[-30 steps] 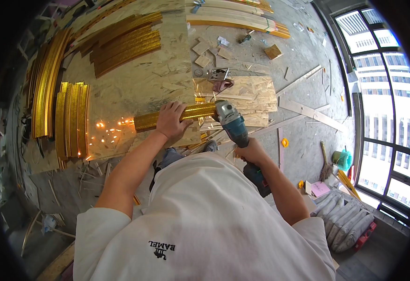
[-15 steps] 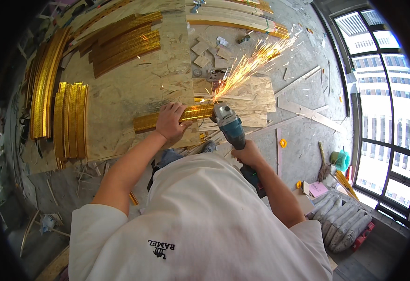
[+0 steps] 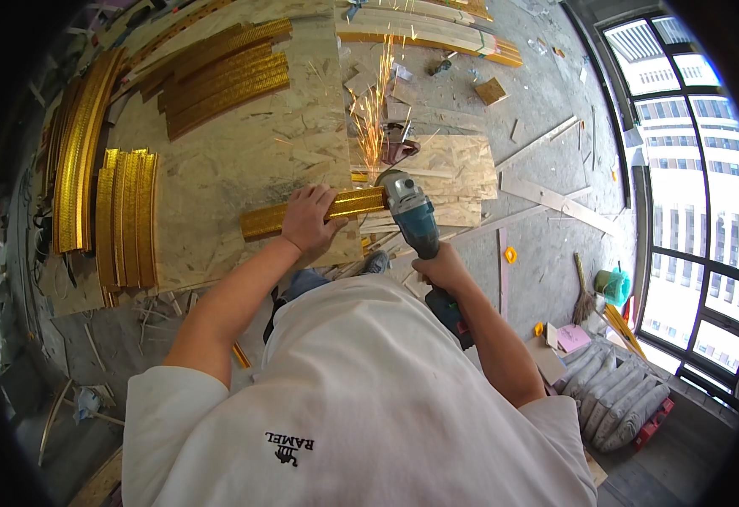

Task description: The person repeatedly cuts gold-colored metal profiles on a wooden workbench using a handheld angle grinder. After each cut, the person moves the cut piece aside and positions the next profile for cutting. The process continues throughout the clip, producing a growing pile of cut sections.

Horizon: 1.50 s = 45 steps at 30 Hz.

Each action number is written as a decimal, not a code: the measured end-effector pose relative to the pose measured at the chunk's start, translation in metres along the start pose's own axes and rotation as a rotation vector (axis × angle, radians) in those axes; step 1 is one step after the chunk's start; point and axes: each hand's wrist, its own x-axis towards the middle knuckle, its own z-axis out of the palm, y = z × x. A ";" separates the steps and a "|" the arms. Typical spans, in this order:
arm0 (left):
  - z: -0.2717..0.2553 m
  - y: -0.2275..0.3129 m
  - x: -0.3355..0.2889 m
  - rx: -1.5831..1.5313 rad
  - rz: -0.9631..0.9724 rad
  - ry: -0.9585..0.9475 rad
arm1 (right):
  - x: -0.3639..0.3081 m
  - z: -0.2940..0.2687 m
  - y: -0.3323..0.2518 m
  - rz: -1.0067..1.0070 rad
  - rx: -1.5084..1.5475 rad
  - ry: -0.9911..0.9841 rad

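Observation:
A gold ornate moulding strip (image 3: 260, 221) lies along the near edge of a chipboard sheet (image 3: 243, 160). My left hand (image 3: 309, 218) presses down on it near its middle. My right hand (image 3: 442, 269) grips the body of a teal angle grinder (image 3: 412, 218). The grinder's head meets the right end of the strip. Orange sparks (image 3: 371, 127) fly away from the cut, up and across the boards. My white shirt hides the floor below my arms.
Several curved gold mouldings (image 3: 124, 215) lie at the sheet's left, more (image 3: 217, 76) at its far end. Smaller chipboard pieces (image 3: 454, 169) and wooden slats (image 3: 555, 198) lie to the right. Long boards (image 3: 437, 29) lie at the back. Grey sacks (image 3: 619, 397) and tall windows (image 3: 690, 211) stand at right.
The spark stream has swung from flying far right to flying straight away from me. A second ago sparks scattered to the left. Both hands stay in place.

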 end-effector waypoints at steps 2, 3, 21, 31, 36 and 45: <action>-0.003 0.002 0.000 -0.005 -0.014 0.003 | 0.003 0.002 -0.011 -0.006 0.023 0.019; -0.004 0.004 0.000 -0.008 -0.021 0.005 | 0.005 0.003 -0.018 -0.009 0.042 0.030; -0.055 -0.047 0.026 0.310 -0.518 -0.289 | 0.010 -0.033 0.018 0.002 0.450 0.288; -0.045 0.007 0.031 0.253 -0.218 -0.355 | -0.009 -0.027 0.039 0.003 0.277 0.156; -0.002 -0.001 0.014 0.175 -0.046 -0.102 | -0.012 -0.030 0.033 0.038 0.209 0.061; 0.004 0.012 0.003 0.031 -0.053 -0.004 | -0.006 -0.026 0.038 0.053 0.125 0.016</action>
